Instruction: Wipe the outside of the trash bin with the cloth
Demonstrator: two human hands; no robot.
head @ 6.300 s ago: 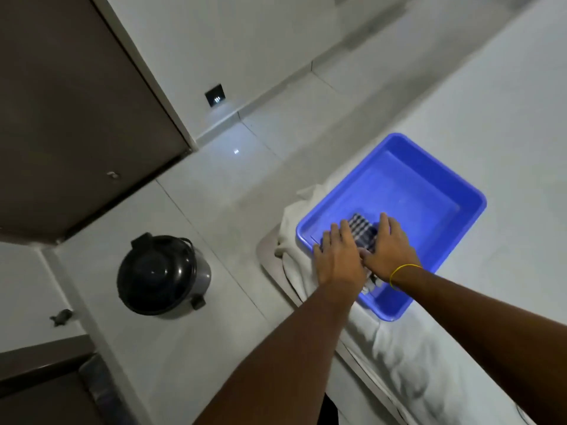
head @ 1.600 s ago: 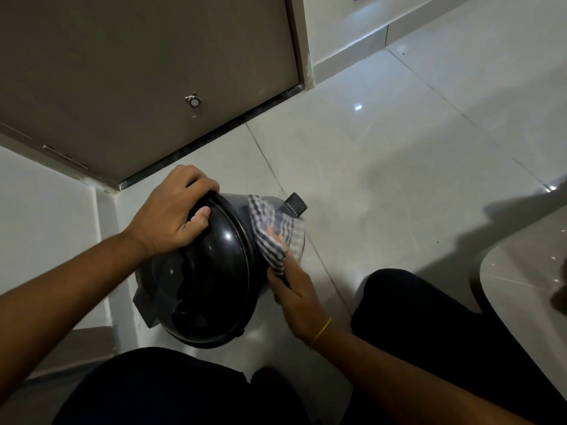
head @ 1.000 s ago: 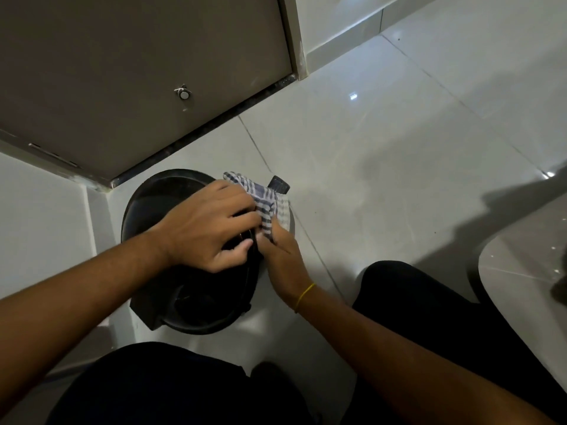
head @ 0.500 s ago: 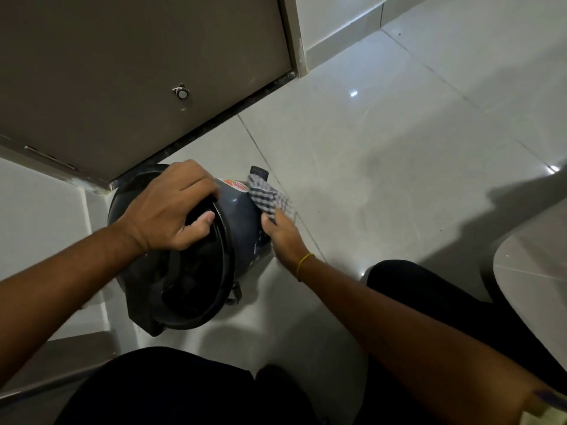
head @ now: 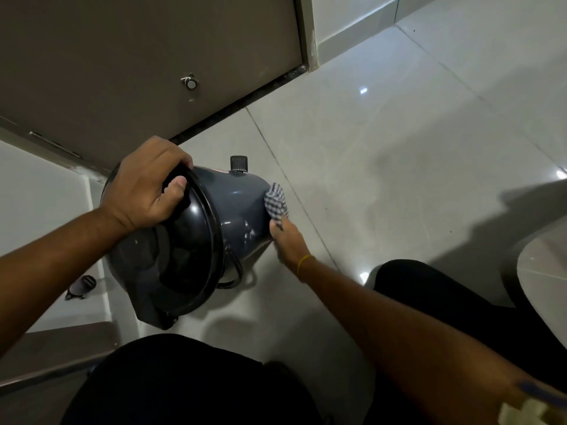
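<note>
Trash bin: the dark grey trash bin (head: pixel 236 216) is tipped toward the camera on the pale tiled floor (head: pixel 399 148), near the brown door (head: pixel 122 56).
Lid: its glossy black lid (head: pixel 184 256) faces the viewer.
Left hand: the left hand (head: pixel 147 187) has its grip closed over the top edge of the lid, thumb pressed on the front.
Right hand: the right hand (head: pixel 287 237), a yellow band (head: pixel 303 260) at its wrist, holds the cloth in a tight grip.
Cloth: the checked cloth (head: pixel 275 200) is pressed against the bin's outer wall, low on the side toward the base.
Pedal: a black pedal (head: pixel 238 163) sticks up at the bin's far end.
</note>
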